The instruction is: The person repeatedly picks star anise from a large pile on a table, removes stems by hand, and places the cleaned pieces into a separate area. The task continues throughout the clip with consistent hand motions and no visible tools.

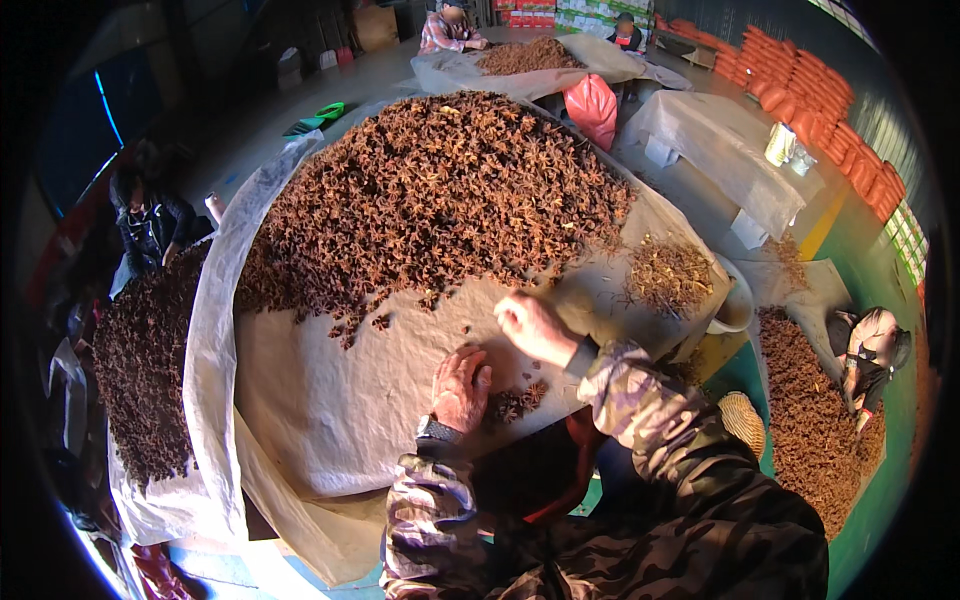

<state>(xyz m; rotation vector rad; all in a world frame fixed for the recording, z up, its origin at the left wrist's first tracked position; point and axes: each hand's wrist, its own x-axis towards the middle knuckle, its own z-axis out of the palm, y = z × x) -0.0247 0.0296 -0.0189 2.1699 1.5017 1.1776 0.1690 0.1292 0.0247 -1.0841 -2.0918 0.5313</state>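
Observation:
A large heap of dried star anise (450, 195) covers the far part of a table spread with a pale sheet (322, 405). My left hand (459, 390) rests palm down on the sheet near the front edge, thumb apart from the fingers. Just right of it lies a small cluster of star anise (517, 403). Above the sheet, further forward and to the right, is my right hand (534, 326) with its fingers curled; what they may hold is hidden. One loose piece (466, 329) lies between my hands and the heap.
A pile of thin stems (667, 277) sits at the table's right corner, above a white bucket (731, 300). More star anise (142, 375) lies left beyond the raised plastic edge. Co-workers (150, 217) sit around. Another heap (802, 420) spreads on the right, and orange sacks (810, 82) are stacked behind.

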